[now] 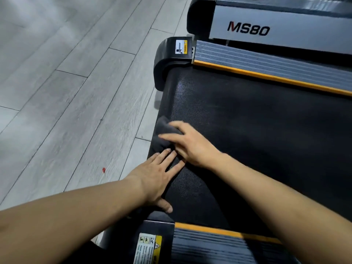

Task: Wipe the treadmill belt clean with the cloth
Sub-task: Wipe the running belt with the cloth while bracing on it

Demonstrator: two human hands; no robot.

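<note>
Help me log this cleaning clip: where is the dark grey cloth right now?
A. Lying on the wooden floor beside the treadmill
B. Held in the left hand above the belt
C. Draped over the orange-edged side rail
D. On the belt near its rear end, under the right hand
D: the cloth lies on the black belt near its curved end, with the right hand on top of it; the left hand rests flat on the belt beside it.

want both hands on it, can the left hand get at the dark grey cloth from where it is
Probably yes: the left hand lies flat on the black treadmill belt, fingertips right at the dark grey cloth under the right hand; nothing between.
</note>
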